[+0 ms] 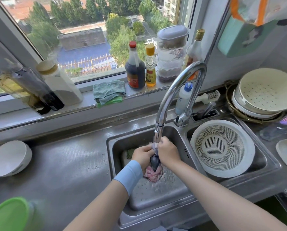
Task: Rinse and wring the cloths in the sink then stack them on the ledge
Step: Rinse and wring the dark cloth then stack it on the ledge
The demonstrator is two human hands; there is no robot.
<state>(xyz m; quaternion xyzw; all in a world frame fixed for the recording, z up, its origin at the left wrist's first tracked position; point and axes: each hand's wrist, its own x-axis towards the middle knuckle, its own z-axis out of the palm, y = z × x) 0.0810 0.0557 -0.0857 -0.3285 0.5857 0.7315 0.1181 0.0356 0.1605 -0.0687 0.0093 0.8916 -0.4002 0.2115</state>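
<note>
The bare left forearm (104, 204) and bare right forearm (214, 189) reach forward and converge. The left grip (142, 155) and right grip (168, 151) sit side by side, knuckles up, close together. Each has its fingers (147, 148) curled, pinching the top of a wet, bunched pale pink cloth (152, 174) that hangs between and below both grips. A light blue fabric wristband (129, 175) wraps the left wrist, just behind the left grip.

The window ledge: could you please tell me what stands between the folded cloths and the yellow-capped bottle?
A dark red-capped sauce bottle stands between the folded cloths and the yellow-capped bottle, seen in the head view.
</note>
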